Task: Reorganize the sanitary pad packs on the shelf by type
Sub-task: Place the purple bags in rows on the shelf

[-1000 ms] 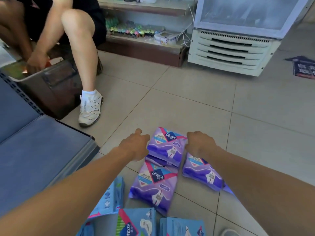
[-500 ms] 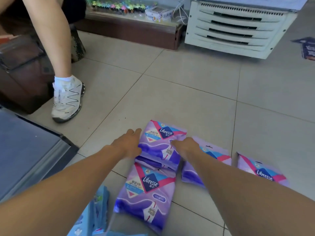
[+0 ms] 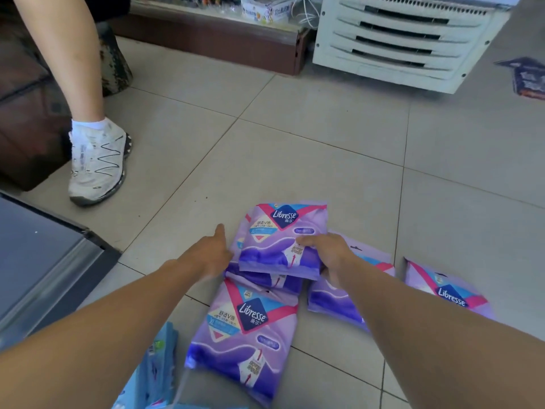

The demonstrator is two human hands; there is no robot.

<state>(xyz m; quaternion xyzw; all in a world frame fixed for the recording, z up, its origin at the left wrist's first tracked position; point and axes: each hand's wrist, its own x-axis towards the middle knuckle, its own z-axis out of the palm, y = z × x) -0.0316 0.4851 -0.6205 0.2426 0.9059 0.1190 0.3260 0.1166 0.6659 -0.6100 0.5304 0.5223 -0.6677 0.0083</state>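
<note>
Several purple Libresse pad packs lie on the tiled floor. The top pack [image 3: 283,240] sits on a small stack. My right hand [image 3: 327,253] grips its right edge, thumb on the front. My left hand [image 3: 211,255] rests against the stack's left side with the thumb raised; its fingers are hidden behind the packs. A larger purple pack [image 3: 247,335] lies nearer me. One more purple pack [image 3: 339,302] lies under my right forearm and another [image 3: 445,293] at the right. Blue packs [image 3: 156,370] lie at the bottom left.
The grey shelf [image 3: 44,270] juts in at the left. Another person's leg and white sneaker [image 3: 95,163] stand at the upper left beside a dark brown bin [image 3: 26,119]. A white freezer base [image 3: 398,39] and a low wooden shelf [image 3: 212,33] line the back.
The camera has dipped and come closer. My right hand moved from the right-hand pack onto the top pack's edge and took hold of it. A further purple pack came into view at right.
</note>
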